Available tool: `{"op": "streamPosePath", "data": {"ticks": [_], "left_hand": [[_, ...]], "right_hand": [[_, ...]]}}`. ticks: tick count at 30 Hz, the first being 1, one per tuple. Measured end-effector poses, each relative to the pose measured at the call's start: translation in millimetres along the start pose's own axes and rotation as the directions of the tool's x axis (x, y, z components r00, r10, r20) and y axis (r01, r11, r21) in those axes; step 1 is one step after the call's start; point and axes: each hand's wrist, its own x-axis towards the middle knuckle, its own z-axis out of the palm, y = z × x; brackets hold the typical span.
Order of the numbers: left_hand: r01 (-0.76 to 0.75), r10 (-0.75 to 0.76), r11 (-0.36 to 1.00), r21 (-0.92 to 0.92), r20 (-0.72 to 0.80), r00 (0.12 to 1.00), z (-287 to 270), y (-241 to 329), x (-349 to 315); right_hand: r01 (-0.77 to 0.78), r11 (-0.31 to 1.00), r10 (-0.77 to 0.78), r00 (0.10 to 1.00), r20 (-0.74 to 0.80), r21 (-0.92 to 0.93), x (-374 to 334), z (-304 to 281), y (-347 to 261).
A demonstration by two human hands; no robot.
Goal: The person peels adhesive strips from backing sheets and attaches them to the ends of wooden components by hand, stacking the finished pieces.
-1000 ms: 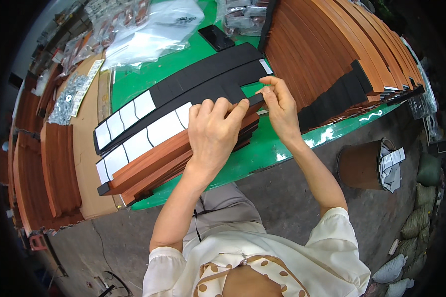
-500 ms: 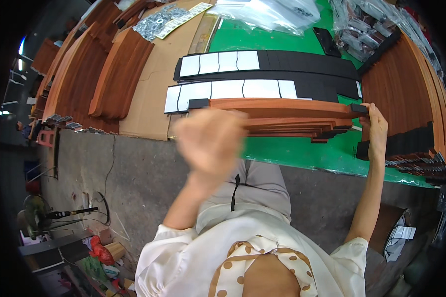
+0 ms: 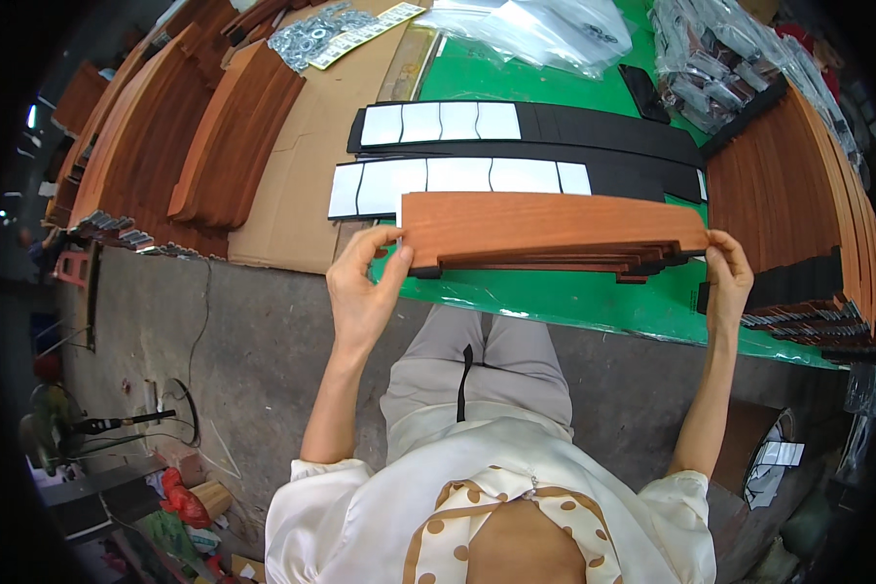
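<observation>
My left hand (image 3: 367, 290) pinches the left end of a reddish-brown wooden board (image 3: 555, 224) between thumb and fingers. A thin white edge shows at that end. At the board's right end, my right hand (image 3: 728, 277) closes its thumb and fingers on the corner. The board's broad face is turned up toward me, its near edge stepped at both ends. Below it show the edges of several similar boards (image 3: 642, 265) and a black end piece (image 3: 425, 273). Just beyond lie black strips (image 3: 642, 180) bearing white labels (image 3: 462, 175) parted by wavy gaps.
Stacked wooden boards stand at the left (image 3: 229, 146) and right (image 3: 779, 185) on the green-covered table (image 3: 555, 292). Cardboard (image 3: 302, 185) lies left of centre. Farther back are clear plastic bags (image 3: 545, 29), small metal parts (image 3: 311, 34), a black phone (image 3: 642, 92) and wrapped parts (image 3: 701, 68).
The board has turned from edge-up to broad face-up. My left hand, blurred before, now grips its left end. My right hand stays at the right end, slightly lower.
</observation>
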Motion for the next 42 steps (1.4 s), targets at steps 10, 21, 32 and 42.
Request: {"op": "streamPosePath", "data": {"ticks": [10, 21, 32, 42], "left_hand": [[0.581, -0.467, 0.770, -0.264, 0.389, 0.794, -6.3, -3.7, 15.8], [0.939, -0.673, 0.316, -0.137, 0.665, 0.324, 18.5, -13.0, 56.2], [0.994, -0.825, -0.005, -0.110, 0.563, 0.058, 32.7, -2.1, 82.0], [0.997, -0.842, -0.044, -0.068, 0.540, 0.000, 27.8, 8.1, 89.6]], "right_hand": [[-0.486, 0.873, 0.472, 0.860, 0.195, 0.031, 7.3, 4.5, -11.0], [-0.883, 0.468, 0.725, 0.411, 0.553, 0.042, 33.3, 7.9, -5.9], [-0.984, 0.179, 0.910, 0.157, 0.384, -0.023, 63.5, 31.8, -14.9], [-0.982, 0.174, 0.949, 0.146, 0.280, -0.079, 62.1, 29.1, 2.2]]}}
